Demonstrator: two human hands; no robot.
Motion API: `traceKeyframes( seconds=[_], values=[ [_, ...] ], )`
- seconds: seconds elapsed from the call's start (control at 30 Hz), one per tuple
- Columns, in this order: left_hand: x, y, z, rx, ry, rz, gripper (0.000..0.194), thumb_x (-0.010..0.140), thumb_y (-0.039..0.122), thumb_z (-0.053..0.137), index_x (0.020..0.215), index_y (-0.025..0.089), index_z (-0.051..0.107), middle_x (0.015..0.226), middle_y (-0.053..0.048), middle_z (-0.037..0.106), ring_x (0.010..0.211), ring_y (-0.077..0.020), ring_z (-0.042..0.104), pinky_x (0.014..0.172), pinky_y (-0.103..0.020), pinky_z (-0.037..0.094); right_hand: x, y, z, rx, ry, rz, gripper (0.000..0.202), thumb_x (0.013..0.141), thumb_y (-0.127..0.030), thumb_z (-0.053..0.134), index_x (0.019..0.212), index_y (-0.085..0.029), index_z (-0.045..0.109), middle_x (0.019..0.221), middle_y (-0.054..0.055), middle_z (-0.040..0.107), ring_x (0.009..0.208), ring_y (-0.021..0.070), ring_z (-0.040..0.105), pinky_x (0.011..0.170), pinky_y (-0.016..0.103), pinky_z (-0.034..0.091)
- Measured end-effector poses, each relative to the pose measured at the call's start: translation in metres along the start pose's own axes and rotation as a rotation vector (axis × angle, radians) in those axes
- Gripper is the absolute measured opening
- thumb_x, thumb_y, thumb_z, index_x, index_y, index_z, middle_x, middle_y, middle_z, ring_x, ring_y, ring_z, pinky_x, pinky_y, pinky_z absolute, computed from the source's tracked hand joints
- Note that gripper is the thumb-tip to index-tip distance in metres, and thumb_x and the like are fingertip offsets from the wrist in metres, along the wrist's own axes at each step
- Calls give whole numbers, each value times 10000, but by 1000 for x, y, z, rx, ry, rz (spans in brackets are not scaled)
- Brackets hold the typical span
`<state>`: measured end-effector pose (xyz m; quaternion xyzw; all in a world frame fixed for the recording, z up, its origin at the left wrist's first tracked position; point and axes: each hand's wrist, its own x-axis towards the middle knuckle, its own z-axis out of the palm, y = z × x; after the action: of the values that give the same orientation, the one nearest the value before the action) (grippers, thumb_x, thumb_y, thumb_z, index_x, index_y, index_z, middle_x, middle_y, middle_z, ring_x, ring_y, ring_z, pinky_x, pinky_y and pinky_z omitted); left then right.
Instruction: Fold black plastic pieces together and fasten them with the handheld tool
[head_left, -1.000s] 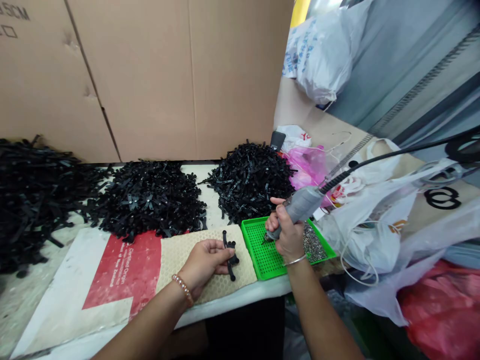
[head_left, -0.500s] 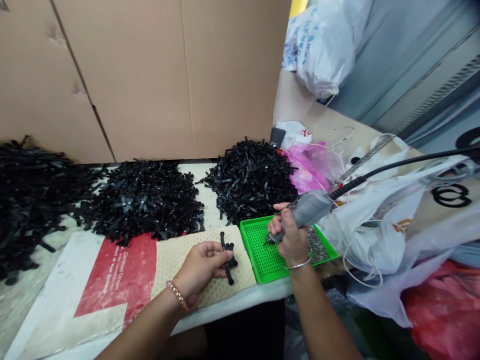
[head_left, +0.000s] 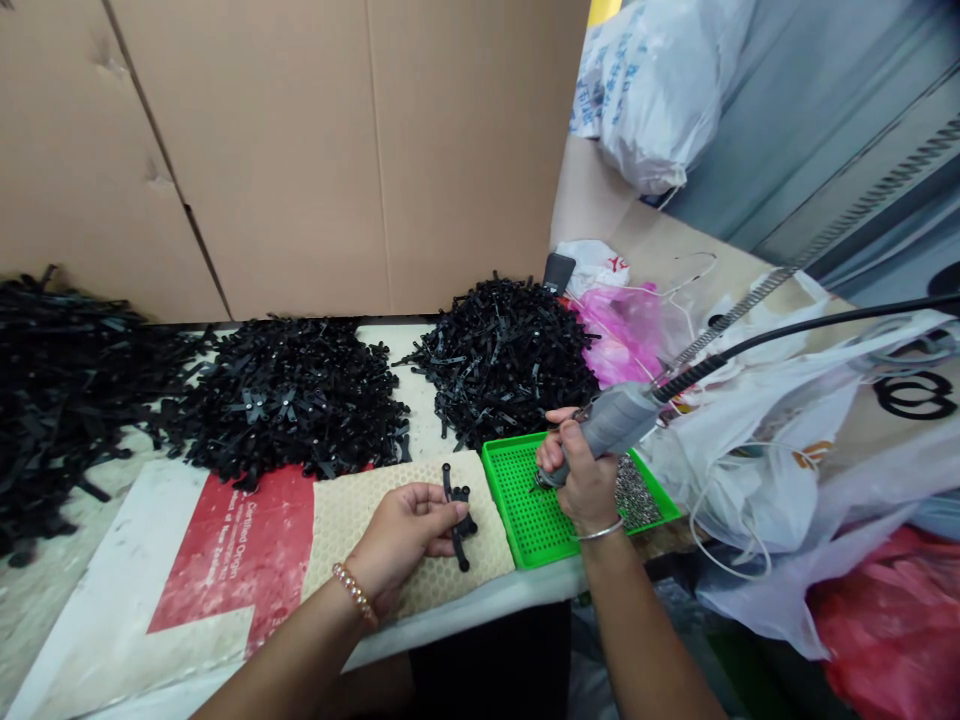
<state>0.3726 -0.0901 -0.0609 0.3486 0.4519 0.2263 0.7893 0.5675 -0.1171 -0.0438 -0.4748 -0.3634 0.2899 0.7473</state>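
Observation:
Between the thumb and fingers of my left hand (head_left: pixel 412 522) is a small black plastic part (head_left: pixel 461 545) with several arms and round ends. It is held over the beige textured mat (head_left: pixel 352 535). My right hand (head_left: pixel 583 480) is wrapped around a grey electric screwdriver (head_left: pixel 621 420), its tip pointing down to the left. The tool is above a green perforated tray (head_left: pixel 517 548). Small metal screws (head_left: pixel 634 495) lie heaped at the right end of that tray. Whether a screw sits on the tool's tip is too small to tell.
Piles of black plastic parts (head_left: pixel 281 400) line the back, with another heap (head_left: pixel 510 365) behind the tray. Cardboard (head_left: pixel 300 160) stands behind them. A black cable (head_left: pixel 810 325) and coiled spring (head_left: pixel 750 315) run right from the tool. Plastic bags (head_left: pixel 757 490) crowd the right side.
Both hands keep their grips and nearly the same places. The view has shifted very slightly; nothing was taken up or let go.

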Motion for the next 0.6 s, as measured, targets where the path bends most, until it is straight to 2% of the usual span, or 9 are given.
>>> traceKeyframes(
  seconds=[0.6],
  values=[
    [-2,2,1,4,-12,-4,298,579,259,839,701,116,607,663,-26,651,583,-115,608,513,-201,504,1,0,1,-12,12,17,241,772,-414,705,839,-202,613,456,-81,425,401,80,402,411,191,369]
  ],
)
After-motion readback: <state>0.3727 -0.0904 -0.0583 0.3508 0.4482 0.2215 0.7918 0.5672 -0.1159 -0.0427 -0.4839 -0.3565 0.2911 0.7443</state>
